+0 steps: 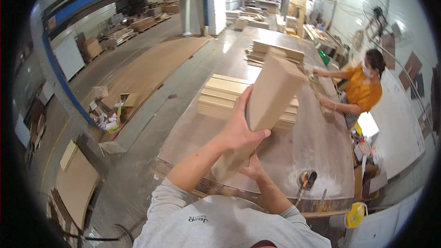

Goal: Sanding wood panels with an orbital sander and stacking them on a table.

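A long, thick, light-brown wooden board [275,87] is held up at a tilt over the worktable [317,156], its far end raised. My left hand [236,128] is closed around its left side, with the thumb across the near face. Lower down, my right hand [252,167] grips the board near its lower end; part of those fingers is hidden. Behind the board lies a stack of pale wooden panels [216,96], partly covered by it. An orange and black power sander [307,180] with a hose rests on the dusty tabletop to the right of my right hand.
A second panel stack [259,48] lies farther along the table. At the right edge a co-worker in an orange top [363,87] works on another board. A yellow mask-like item [355,215] hangs near the right corner. Leaning boards [76,179] stand at left.
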`<control>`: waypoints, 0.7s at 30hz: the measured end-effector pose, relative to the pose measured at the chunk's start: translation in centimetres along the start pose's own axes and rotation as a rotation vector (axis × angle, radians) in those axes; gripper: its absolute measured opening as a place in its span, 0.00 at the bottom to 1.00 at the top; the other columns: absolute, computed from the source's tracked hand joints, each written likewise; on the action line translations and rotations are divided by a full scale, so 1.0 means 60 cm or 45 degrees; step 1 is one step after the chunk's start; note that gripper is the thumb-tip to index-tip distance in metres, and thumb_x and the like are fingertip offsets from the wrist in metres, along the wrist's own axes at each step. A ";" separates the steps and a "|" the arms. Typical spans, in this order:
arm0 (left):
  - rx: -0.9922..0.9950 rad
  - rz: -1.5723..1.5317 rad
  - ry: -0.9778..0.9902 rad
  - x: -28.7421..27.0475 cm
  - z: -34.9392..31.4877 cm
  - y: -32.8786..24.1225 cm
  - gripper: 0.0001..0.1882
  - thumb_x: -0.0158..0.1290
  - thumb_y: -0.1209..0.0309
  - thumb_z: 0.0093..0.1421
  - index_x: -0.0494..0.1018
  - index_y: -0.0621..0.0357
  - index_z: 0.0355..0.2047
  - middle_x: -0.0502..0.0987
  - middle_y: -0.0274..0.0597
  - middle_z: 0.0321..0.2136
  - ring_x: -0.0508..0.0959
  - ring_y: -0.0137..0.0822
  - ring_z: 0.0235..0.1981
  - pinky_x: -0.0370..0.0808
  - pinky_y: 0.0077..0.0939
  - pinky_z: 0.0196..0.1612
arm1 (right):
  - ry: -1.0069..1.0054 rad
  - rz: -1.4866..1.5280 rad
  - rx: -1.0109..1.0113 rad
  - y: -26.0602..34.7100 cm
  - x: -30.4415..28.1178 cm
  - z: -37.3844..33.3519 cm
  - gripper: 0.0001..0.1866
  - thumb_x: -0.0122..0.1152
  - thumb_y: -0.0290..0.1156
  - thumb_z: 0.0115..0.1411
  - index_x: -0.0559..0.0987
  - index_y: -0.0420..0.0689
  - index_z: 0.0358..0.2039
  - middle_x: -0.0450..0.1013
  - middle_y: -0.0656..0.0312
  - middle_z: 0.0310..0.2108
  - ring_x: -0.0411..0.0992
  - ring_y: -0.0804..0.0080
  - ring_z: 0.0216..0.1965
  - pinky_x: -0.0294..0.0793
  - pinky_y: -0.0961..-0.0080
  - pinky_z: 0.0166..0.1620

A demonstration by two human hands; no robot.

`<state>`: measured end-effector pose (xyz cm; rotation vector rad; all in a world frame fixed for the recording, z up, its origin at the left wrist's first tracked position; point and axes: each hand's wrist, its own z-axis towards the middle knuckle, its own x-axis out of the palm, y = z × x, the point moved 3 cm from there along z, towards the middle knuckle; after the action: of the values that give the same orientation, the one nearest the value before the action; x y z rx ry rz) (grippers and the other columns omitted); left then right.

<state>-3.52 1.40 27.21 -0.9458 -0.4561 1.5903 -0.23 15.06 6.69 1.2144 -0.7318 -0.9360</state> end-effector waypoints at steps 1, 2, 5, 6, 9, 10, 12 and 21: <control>0.001 0.017 -0.034 -0.020 -0.005 -0.006 0.67 0.73 0.57 0.44 0.40 0.56 0.75 0.59 0.55 0.62 0.62 0.50 0.63 0.61 0.47 0.67 | 0.058 0.037 -0.043 0.010 0.003 0.019 0.65 0.77 0.41 0.43 0.46 0.40 0.75 0.55 0.48 0.71 0.54 0.55 0.72 0.53 0.59 0.72; -0.062 -0.367 -0.170 -0.040 -0.014 -0.009 0.65 0.72 0.57 0.46 0.40 0.56 0.75 0.59 0.51 0.62 0.62 0.47 0.63 0.62 0.45 0.66 | 0.125 0.072 -0.083 0.025 0.005 0.042 0.63 0.78 0.35 0.43 0.50 0.41 0.75 0.57 0.49 0.70 0.56 0.53 0.71 0.56 0.59 0.71; -0.112 -0.843 -0.445 -0.083 -0.055 0.047 0.51 0.67 0.53 0.51 0.53 0.58 0.68 0.65 0.43 0.55 0.67 0.39 0.57 0.68 0.37 0.60 | 0.163 -0.163 -0.186 0.099 -0.017 0.064 0.70 0.78 0.49 0.42 0.42 0.41 0.77 0.57 0.49 0.70 0.57 0.58 0.70 0.53 0.62 0.71; -0.122 -0.882 -0.520 -0.090 -0.074 0.062 0.45 0.65 0.51 0.53 0.59 0.60 0.65 0.69 0.43 0.52 0.71 0.38 0.55 0.70 0.37 0.58 | 0.197 -0.167 -0.164 0.106 -0.018 0.071 0.70 0.78 0.49 0.42 0.42 0.41 0.77 0.57 0.49 0.70 0.57 0.58 0.70 0.53 0.62 0.71; -0.346 -1.101 -0.577 -0.093 -0.154 0.155 0.38 0.58 0.48 0.60 0.66 0.63 0.61 0.77 0.45 0.49 0.78 0.40 0.51 0.76 0.38 0.56 | 0.352 -0.352 -0.075 0.094 -0.009 0.073 0.68 0.78 0.46 0.42 0.47 0.43 0.77 0.59 0.51 0.68 0.56 0.60 0.70 0.55 0.63 0.70; -0.364 -1.116 -0.604 -0.087 -0.178 0.178 0.38 0.58 0.48 0.60 0.66 0.63 0.61 0.77 0.45 0.49 0.78 0.40 0.51 0.76 0.38 0.56 | 0.399 -0.446 -0.071 0.067 -0.010 0.068 0.66 0.78 0.44 0.42 0.49 0.43 0.76 0.59 0.52 0.67 0.57 0.59 0.69 0.55 0.63 0.70; -0.514 -1.223 -0.672 -0.081 -0.225 0.223 0.38 0.55 0.48 0.62 0.65 0.64 0.62 0.78 0.48 0.50 0.79 0.44 0.51 0.75 0.41 0.57 | 0.487 -0.538 -0.042 0.031 -0.001 0.060 0.64 0.78 0.42 0.42 0.52 0.44 0.76 0.60 0.52 0.66 0.57 0.58 0.69 0.56 0.63 0.70; -0.802 -1.549 -1.216 -0.071 -0.345 0.325 0.43 0.40 0.35 0.68 0.62 0.60 0.68 0.70 0.50 0.63 0.70 0.50 0.63 0.66 0.49 0.67 | 0.532 -0.903 0.239 -0.005 0.065 0.044 0.58 0.78 0.41 0.40 0.60 0.41 0.72 0.60 0.46 0.62 0.59 0.50 0.65 0.59 0.60 0.69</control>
<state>0.26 -11.75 1.93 -0.0939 -1.8504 0.6145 -0.84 10.36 6.87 1.8197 -0.0347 -1.1397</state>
